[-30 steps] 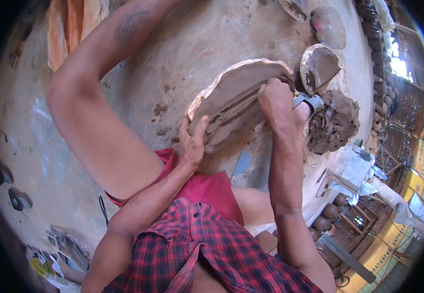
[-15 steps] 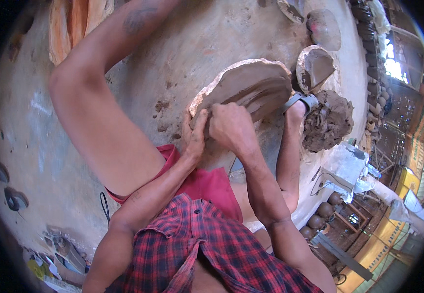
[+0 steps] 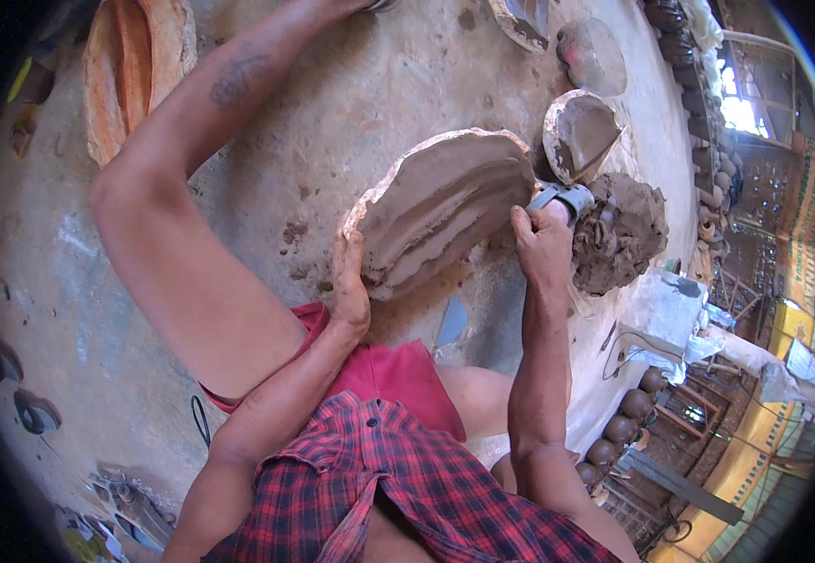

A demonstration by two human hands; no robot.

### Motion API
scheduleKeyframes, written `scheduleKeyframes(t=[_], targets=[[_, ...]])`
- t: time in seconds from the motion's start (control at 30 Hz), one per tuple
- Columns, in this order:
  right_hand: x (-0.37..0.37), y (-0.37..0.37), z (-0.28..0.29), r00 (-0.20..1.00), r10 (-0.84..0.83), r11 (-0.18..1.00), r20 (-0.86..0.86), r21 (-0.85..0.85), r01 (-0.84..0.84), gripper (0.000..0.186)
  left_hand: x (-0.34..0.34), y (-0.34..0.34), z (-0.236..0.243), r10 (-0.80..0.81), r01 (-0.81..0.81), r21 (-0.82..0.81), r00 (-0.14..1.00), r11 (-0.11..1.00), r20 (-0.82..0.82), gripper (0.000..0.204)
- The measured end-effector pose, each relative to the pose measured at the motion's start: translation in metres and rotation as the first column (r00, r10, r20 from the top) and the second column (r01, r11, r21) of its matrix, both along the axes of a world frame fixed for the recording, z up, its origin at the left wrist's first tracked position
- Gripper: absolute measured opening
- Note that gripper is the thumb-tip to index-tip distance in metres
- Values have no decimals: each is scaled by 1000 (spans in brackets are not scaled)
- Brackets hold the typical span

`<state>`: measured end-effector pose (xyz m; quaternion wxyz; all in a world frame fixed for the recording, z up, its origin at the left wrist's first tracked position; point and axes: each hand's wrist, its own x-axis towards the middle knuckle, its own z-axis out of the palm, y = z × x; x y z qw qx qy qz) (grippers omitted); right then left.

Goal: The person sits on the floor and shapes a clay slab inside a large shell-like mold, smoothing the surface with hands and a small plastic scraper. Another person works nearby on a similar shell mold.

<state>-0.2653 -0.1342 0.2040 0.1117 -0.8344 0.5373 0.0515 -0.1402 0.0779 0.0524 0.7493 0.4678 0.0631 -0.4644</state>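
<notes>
A large oval plaster mould (image 3: 426, 143) lined with wet grey-brown clay (image 3: 449, 211) lies tilted on the floor in front of me. Long ridges and smears run along the clay. My left hand (image 3: 351, 277) rests with fingers stretched along the mould's left edge. At the right end, my right hand (image 3: 545, 246) is closed with its thumb up, close to the rim and in front of my sandalled foot; what it holds, if anything, is hidden. To the right of the foot sits a rough lump of clay (image 3: 621, 235).
A smaller clay-lined mould (image 3: 584, 136) lies beyond the foot. An orange-stained hollow mould (image 3: 140, 70) is at the upper left, past my bent leg. A blue-grey flat piece (image 3: 452, 322) lies near my shorts. Round dark pots (image 3: 618, 429) stand at the right.
My right hand has moved right, from the clay near my left hand to the mould's right end. The left hand has shifted slightly down and left; more ridged clay shows.
</notes>
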Motion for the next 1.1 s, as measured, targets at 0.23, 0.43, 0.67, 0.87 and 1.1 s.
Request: scheduleKeyframes(t=[0.23, 0.43, 0.67, 0.87, 1.1], targets=[[-13, -47, -41, 977, 114, 988, -180, -83, -131, 31, -4, 0, -11, -30, 29, 65, 999, 997, 26, 63], [6, -33, -70, 845, 267, 866, -463, -268, -421, 15, -2, 0, -10, -50, 45, 101, 998, 994, 46, 60], [36, 36, -87, 936, 228, 939, -268, -192, -284, 13, 0, -7, 9, 22, -28, 67, 995, 997, 97, 56], [56, 122, -61, 943, 331, 943, 9, -3, -331, 11, -2, -6, 2, 11, -17, 98, 998, 995, 60, 56], [53, 150, 7, 904, 226, 911, 362, 250, -328, 16, -3, -4, -22, 35, -60, -142, 985, 988, -171, 55]])
